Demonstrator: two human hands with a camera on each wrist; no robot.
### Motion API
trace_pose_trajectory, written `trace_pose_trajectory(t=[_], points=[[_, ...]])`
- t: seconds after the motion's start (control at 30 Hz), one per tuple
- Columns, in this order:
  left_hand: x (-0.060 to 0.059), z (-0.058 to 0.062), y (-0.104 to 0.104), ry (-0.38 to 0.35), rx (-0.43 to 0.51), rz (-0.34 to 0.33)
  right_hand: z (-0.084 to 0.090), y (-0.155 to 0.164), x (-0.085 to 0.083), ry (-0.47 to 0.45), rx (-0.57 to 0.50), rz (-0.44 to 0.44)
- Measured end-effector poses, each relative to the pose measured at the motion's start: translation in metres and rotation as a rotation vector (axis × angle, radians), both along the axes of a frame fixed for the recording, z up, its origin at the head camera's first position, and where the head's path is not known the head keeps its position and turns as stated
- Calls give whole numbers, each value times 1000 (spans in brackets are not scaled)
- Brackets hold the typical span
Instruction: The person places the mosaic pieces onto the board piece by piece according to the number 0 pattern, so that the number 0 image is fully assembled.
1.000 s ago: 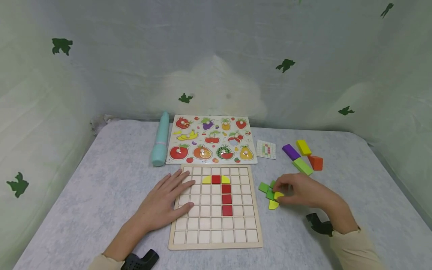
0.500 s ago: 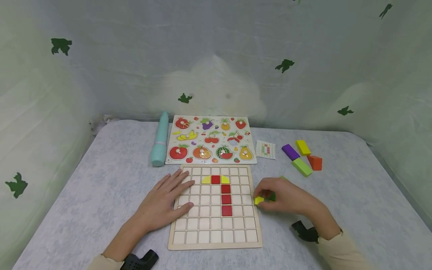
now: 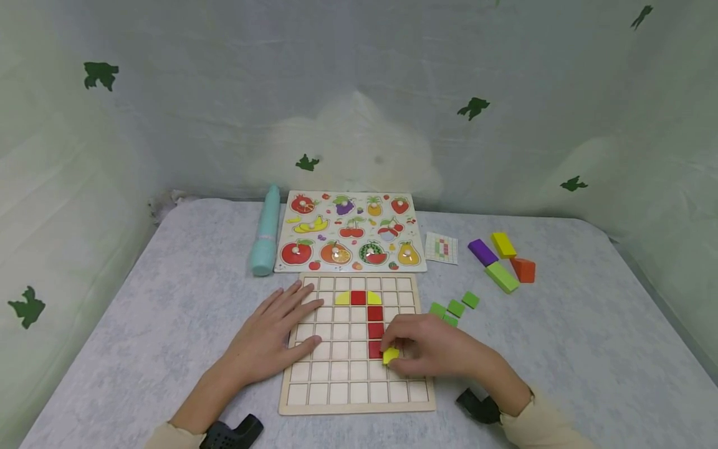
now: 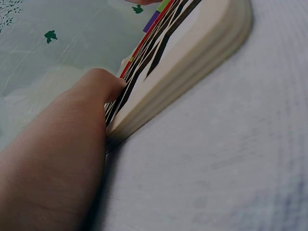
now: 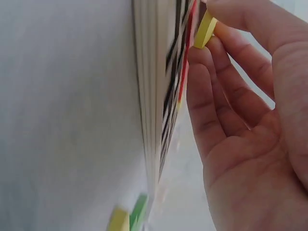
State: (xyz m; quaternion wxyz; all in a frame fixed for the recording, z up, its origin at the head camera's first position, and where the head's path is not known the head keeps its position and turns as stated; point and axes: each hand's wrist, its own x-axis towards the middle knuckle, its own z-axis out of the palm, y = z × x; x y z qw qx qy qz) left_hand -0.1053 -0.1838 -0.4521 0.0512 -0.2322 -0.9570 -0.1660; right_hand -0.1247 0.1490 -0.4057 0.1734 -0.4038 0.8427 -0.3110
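Note:
A wooden grid board [image 3: 336, 393] lies in front of me. Red square tiles [image 3: 375, 331] and yellow rounded tiles [image 3: 343, 299] sit in some of its cells, forming a bent line. My left hand [image 3: 275, 337] rests on the board's left side with fingers spread; its thumb [image 4: 103, 82] shows at the board's edge. Over the right part of the board, my right hand [image 3: 426, 349] pinches a yellow tile [image 5: 205, 30] between thumb and fingertips, beside the lowest red tile. Whether that tile touches the board, I cannot tell.
Several green tiles [image 3: 455, 308] lie right of the board; a yellow piece [image 5: 119, 219] shows near them in the right wrist view. Farther back are a fruit puzzle [image 3: 350, 240], a teal tapered object [image 3: 265, 240], a pattern card [image 3: 442, 248] and purple [image 3: 483, 252], yellow, green and orange blocks.
My right hand has picked the yellow tile from the pile of tiles and carried it left over the board. The green tiles are uncovered. My left hand has stayed in place.

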Motion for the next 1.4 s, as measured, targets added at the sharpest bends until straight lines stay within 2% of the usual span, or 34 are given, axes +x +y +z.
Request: trace_pose_trajectory(t=[0.17, 0.37, 1.1, 1.23, 1.4], points=[[0, 0, 0, -1, -3, 2, -1, -12, 6, -10, 6, 43], [0, 0, 0, 1, 1, -5, 0, -17, 10, -10, 32, 48], [-2, -1, -1, 0, -10, -1, 0, -15, 9, 48, 49, 75], [-2, -1, -1, -1, -8, 0, 4, -6, 5, 87, 46, 42], [-1, 0, 0, 0, -6, -2, 15, 16, -5, 85, 46, -75]])
